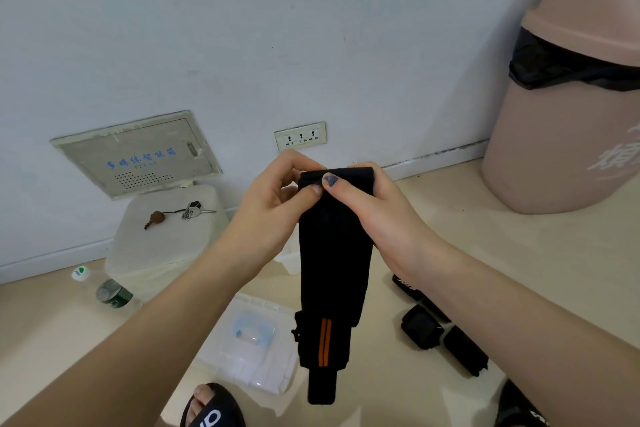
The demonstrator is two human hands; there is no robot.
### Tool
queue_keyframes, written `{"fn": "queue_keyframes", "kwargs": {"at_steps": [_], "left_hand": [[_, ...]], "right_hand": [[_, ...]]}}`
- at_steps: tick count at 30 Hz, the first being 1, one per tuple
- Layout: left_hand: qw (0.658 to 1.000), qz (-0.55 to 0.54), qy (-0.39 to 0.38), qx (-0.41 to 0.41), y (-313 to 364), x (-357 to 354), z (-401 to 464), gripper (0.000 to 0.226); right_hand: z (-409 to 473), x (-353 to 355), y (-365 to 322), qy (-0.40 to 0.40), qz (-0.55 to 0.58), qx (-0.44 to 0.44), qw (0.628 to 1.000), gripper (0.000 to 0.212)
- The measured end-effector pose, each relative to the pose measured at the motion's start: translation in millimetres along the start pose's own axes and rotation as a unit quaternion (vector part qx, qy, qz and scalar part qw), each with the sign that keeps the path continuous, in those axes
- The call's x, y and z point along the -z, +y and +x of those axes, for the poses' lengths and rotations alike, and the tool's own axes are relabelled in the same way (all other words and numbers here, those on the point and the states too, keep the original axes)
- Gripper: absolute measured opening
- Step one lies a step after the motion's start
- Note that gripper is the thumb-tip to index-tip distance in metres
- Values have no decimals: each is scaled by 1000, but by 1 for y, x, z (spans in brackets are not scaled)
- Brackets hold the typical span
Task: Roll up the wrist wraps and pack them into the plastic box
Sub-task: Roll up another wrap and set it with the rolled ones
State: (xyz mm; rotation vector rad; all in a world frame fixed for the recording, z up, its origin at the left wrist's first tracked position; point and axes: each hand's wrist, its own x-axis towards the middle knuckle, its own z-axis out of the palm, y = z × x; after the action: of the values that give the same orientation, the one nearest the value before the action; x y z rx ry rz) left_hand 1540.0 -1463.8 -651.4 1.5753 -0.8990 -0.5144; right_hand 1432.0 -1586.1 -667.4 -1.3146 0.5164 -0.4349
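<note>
Bare forearms without sleeves, chipped dark blue polish on the right hand's thumbnail, and black slides with white lettering below the hands.

The wall panel carries blue Chinese characters reading 多媒体智能箱, with "FZY-L1" beneath. White characters on the pink bin are cut off and unreadable.

floor right – rolled wraps | left – box lid
</note>
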Motion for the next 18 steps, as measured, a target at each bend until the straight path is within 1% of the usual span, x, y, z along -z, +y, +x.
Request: {"fn": "queue_keyframes", "kwargs": {"at_steps": [3, 5, 7, 10, 14, 16, 18], "left_hand": [[998, 48, 3, -28, 1, -1, -1, 17], [996, 80, 11, -42, 1, -2, -2, 22], [994, 90, 24, -50, 2, -5, -3, 28], [992, 104, 36, -62, 4, -7, -4, 32], [995, 93, 20, -37, 5, -6, -5, 34], [996, 82, 5, -20, 4, -6, -7, 32], [997, 78, -15, 1, 2, -6, -8, 29]], "right_hand": [[3, 2, -1, -10, -35, -21, 999, 32], [4, 2, -4, -17, -41, -38, 998, 37], [4, 3, -7, -20, -35, -48, 998, 38], [2, 4, -10, -31, 3, -45, 999, 22], [0, 6, -9, -41, 34, -22, 998, 6], [-1, 6, -8, -37, 37, -6, 999, 2], [0, 7, -6, -24, 25, 14, 999, 2]]}}
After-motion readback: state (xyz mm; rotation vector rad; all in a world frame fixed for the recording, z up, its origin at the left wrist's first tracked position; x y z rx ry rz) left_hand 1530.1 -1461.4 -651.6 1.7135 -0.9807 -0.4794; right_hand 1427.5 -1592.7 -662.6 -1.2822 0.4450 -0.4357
